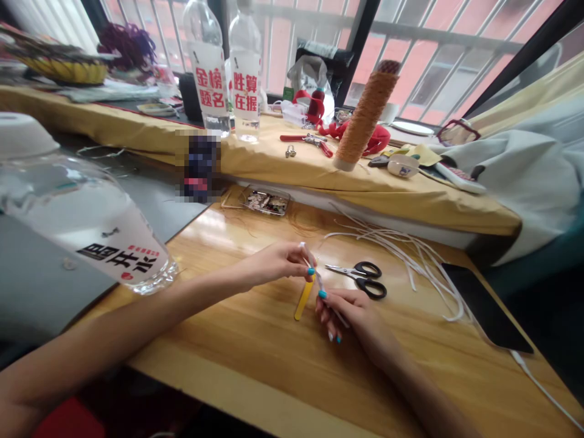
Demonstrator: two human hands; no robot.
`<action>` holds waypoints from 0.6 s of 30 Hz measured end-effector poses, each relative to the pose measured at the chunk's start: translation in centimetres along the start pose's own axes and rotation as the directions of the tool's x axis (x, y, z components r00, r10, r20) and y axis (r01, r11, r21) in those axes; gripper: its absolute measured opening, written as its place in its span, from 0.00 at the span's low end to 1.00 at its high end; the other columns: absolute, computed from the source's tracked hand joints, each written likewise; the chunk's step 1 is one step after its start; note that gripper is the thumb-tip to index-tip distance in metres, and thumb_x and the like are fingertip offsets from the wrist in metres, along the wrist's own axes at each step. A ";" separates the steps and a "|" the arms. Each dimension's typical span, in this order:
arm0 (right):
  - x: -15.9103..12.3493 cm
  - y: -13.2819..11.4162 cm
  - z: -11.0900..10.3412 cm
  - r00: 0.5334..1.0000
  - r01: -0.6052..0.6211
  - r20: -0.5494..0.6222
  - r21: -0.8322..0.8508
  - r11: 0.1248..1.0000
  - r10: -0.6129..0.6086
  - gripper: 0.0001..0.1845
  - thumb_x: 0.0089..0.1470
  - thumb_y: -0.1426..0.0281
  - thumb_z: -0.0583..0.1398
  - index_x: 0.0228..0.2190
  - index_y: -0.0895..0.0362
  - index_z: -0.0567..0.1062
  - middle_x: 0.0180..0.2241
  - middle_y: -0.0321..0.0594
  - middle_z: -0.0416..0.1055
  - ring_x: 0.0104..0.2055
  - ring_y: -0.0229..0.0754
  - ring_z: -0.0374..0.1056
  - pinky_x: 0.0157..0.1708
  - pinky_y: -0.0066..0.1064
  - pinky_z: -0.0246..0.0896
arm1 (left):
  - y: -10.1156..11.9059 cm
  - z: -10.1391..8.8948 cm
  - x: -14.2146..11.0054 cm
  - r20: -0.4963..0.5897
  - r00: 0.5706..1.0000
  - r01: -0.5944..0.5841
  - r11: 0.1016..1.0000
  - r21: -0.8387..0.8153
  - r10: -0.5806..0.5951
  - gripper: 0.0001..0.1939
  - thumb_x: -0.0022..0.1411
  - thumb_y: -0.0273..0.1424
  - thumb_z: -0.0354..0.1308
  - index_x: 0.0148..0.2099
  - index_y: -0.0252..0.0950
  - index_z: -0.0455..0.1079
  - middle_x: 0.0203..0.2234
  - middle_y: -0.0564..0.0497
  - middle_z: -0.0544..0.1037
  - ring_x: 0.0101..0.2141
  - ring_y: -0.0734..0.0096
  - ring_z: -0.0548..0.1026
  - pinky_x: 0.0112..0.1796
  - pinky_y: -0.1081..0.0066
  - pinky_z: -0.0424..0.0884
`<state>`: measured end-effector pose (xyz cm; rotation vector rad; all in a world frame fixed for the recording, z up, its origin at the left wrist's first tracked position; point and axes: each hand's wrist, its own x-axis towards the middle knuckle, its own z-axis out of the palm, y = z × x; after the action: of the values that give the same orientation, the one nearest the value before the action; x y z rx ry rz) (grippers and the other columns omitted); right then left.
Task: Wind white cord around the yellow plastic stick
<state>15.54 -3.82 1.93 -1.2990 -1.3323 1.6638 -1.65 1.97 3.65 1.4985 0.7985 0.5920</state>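
My left hand (278, 263) reaches in from the left over the wooden table (255, 347), its fingers pinched on the upper end of a thin pale strip. My right hand (349, 313) lies just below and to the right, fingers curled round the lower part of the same strip. A yellow flat stick (303, 299) lies on the table between the two hands, touching the left fingertips. Black-handled scissors (360, 278) rest on the wood just right of my hands, blades pointing left.
White cords (401, 249) are strewn right of the scissors. A dark phone (486, 307) with a cable lies at the right edge. A clear bottle (82, 213) looms near left. On the yellow-clothed ledge stand two bottles (228, 67), an orange thread cone (365, 115) and red pliers (305, 140).
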 end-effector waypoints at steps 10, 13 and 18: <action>-0.4 -0.4 -0.6 0.979 -0.155 0.170 0.284 0.946 0.109 0.14 0.43 0.67 0.56 0.12 0.61 0.66 0.10 0.30 0.57 0.09 0.27 0.52 0.07 0.18 0.45 | 0.1 0.6 -0.7 0.098 0.910 -0.410 0.838 0.361 0.403 0.08 0.56 0.27 0.50 0.37 0.34 0.69 0.34 0.49 0.73 0.36 0.75 0.69 0.37 0.75 0.63; -0.3 -0.3 -0.6 0.980 -0.159 0.164 0.290 0.944 0.114 0.13 0.43 0.66 0.58 0.16 0.62 0.69 0.12 0.31 0.59 0.11 0.26 0.53 0.09 0.17 0.48 | 0.0 0.6 -0.6 0.074 0.918 -0.392 0.867 0.306 0.389 0.07 0.56 0.27 0.51 0.35 0.33 0.69 0.32 0.49 0.74 0.34 0.75 0.70 0.37 0.75 0.64; 0.3 0.2 -0.7 0.989 -0.126 0.110 0.318 0.940 0.096 0.13 0.41 0.63 0.60 0.19 0.62 0.71 0.13 0.32 0.62 0.11 0.25 0.55 0.10 0.16 0.49 | -0.4 0.5 -0.3 -0.017 0.919 -0.375 0.885 0.276 0.395 0.07 0.55 0.27 0.51 0.31 0.33 0.70 0.30 0.49 0.74 0.34 0.73 0.70 0.38 0.73 0.64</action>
<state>16.15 -3.41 1.70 -1.1296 -0.9941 1.9469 -1.48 1.44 3.25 1.9177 0.6547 0.8652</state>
